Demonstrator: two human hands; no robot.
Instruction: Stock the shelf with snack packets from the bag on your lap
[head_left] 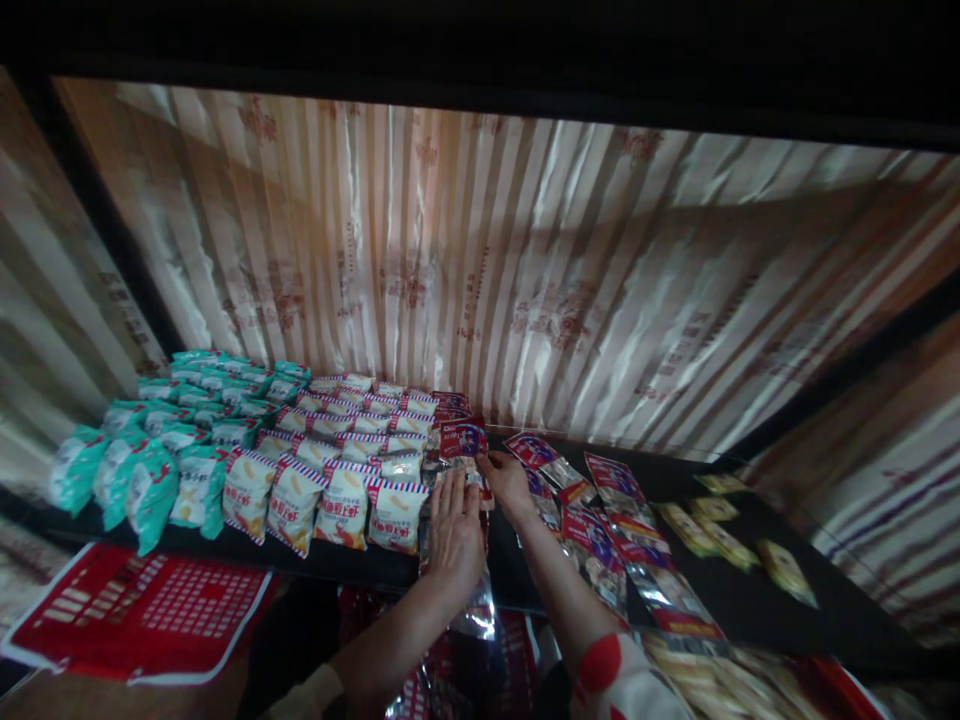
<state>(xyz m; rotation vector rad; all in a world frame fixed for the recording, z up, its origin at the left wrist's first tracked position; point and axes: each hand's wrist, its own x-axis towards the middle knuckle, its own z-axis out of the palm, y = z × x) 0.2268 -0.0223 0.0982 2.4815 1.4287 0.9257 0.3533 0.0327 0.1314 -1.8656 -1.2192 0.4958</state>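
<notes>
My left hand (455, 530) lies with fingers stretched forward on a column of clear, red-topped snack packets, beside the white snack bags. My right hand (510, 486) has its fingers closed at the right edge of a red and purple snack packet (463, 438) at the upper end of that column. To the left stand rows of white bags (343, 505) with red lettering and striped tops. More red and purple packets (592, 545) lie flat to the right of my right hand. The lower packets of the column are partly hidden under my left hand.
Teal snack bags (153, 495) fill the left end of the black shelf (720, 590). Several small yellow packets (697, 528) lie on the right. Below hangs a red basket (142, 610). A patterned curtain (420, 270) closes the back, and a dark beam (480, 100) runs overhead.
</notes>
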